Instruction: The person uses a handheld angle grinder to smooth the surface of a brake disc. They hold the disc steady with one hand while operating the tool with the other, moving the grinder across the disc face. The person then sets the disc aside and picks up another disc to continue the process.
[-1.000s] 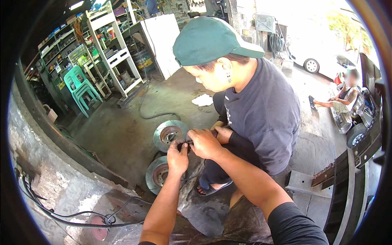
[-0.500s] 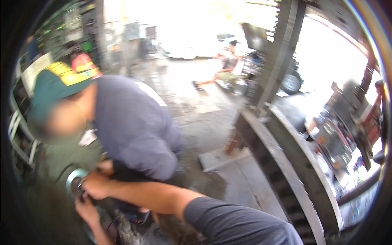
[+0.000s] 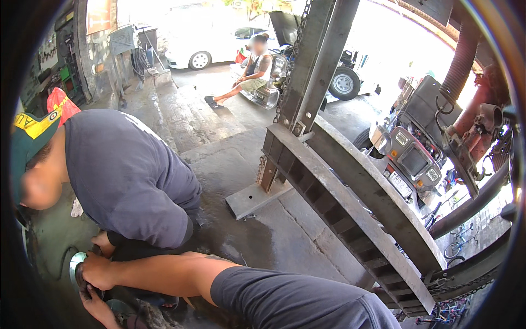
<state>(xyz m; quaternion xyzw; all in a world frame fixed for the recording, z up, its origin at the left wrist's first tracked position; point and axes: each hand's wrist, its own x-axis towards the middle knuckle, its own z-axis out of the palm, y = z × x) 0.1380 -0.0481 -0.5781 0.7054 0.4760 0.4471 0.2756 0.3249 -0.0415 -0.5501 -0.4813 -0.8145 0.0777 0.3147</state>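
One bare right hand point(image 3: 97, 272) apparently pinches a small dark part point(image 3: 81, 278) by the edge of a shiny round metal disc point(image 3: 75, 261), the bare left hand point(image 3: 96, 308) below, grip unclear from here, and slackening could drop it.

Disc point(image 3: 75, 262): bare metal, bright, smooth-looking. Dark part point(image 3: 81, 277) beside it: dull; material too small for me to make out from here. Long beam point(image 3: 350, 211): grey metal, matt, scuffed along its edges. Post point(image 3: 318, 63): metal, same dull finish. Chain point(image 3: 293, 63): metal links, dark. Co-worker's shirt point(image 3: 126, 170): dark cloth, matt, creased. Near sleeve point(image 3: 296, 296): soft dark cloth, folded. Floor point(image 3: 219, 156): concrete — rough, patchily stained. Car point(image 3: 178, 46): white paint, smooth. Tyre point(image 3: 350, 90): black rubber, matt.
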